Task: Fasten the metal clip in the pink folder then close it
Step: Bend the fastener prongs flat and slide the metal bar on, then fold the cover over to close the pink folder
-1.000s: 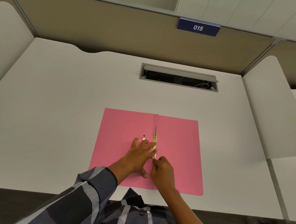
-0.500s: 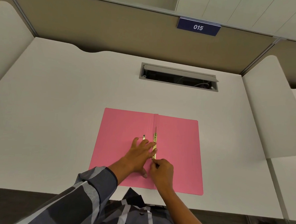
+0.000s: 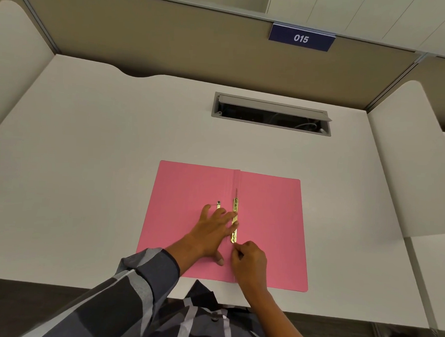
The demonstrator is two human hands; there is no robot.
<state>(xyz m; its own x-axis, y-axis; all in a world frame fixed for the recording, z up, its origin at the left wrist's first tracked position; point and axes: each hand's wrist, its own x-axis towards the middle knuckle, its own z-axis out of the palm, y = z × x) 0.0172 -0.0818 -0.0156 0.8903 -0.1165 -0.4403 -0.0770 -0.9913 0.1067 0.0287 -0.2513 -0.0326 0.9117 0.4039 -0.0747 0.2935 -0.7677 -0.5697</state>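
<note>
While my left hand [image 3: 214, 228] lies flat on the open pink paper folder [image 3: 270, 222], my right hand [image 3: 250, 260] fingers pinch the brass metal clip bar's [image 3: 235, 220] near end; a slip could bend it.

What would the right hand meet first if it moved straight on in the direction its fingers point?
Most likely the near end of the gold metal clip bar by the spine; the right hand fingertips seem almost there.
</note>
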